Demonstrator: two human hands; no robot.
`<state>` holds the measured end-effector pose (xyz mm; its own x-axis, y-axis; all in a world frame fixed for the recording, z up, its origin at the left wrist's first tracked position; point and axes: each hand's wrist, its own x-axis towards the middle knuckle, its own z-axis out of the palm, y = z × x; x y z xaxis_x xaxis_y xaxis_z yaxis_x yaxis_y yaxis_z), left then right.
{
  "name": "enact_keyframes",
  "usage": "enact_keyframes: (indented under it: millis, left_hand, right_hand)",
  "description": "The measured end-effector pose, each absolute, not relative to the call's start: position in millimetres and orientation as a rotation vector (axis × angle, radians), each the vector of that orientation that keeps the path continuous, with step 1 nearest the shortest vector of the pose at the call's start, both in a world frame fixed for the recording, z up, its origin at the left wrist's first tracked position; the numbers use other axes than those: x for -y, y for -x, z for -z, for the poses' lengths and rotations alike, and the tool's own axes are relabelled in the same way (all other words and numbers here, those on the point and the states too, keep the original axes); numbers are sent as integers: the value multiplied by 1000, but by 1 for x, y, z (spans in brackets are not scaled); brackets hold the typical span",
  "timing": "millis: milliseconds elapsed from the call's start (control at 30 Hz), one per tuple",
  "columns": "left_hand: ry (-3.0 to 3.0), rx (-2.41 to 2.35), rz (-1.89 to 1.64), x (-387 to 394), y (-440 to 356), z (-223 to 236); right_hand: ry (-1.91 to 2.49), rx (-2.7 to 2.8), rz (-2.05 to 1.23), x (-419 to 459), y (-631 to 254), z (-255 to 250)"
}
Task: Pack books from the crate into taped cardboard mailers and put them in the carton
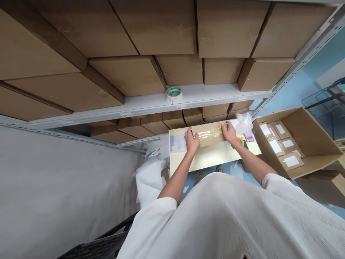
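A long brown cardboard box [210,139] with shiny clear tape along its top lies across a pale yellow board [208,159]. At its left end, my left hand [192,141] is closed around the edge, fingers bent over the top. My right hand [229,132] grips the opposite end. Beside my right wrist is a black and orange item [242,142], partly covered by my forearm. A sheet in a clear sleeve [178,140] lies left of the box. White plastic wrap [242,123] and a small pink item [249,135] sit to the right.
A large open carton [318,163] on the right holds several small labelled parcels [291,161]. Shelves [151,100] full of brown boxes rise in front, with a tape roll [174,93] on the ledge. White foam sheeting [151,181] hangs at the board's left.
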<state>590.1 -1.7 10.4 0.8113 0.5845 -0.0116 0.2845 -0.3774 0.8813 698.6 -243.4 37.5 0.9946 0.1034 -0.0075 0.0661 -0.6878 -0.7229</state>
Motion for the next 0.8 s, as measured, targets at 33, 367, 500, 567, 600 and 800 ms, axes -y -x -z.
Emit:
enact_keyframes:
  millis: [33,367,500,567,600,800]
  left_hand:
    - [-1977,-622,-404,1,-591,-15]
    - [-1944,-705,-290,19,-546,42]
    - [-1926,-779,-91,21,-531,71]
    - [-1914,-806,-41,17,-536,77]
    - [-1910,-813,-33,13,-542,78]
    - [-1738,-882,75,-1,-579,75]
  right_hand:
    - [2284,138,-20,244,-700,-40]
    - [2295,149,-151,264,-655,14]
    - [2329,101,-408,278,-645,34]
    - [2312,76,-478,280,-650,37]
    - [2289,59,-495,279,-655,36]
    - [2027,-144,-686,259,-678,33]
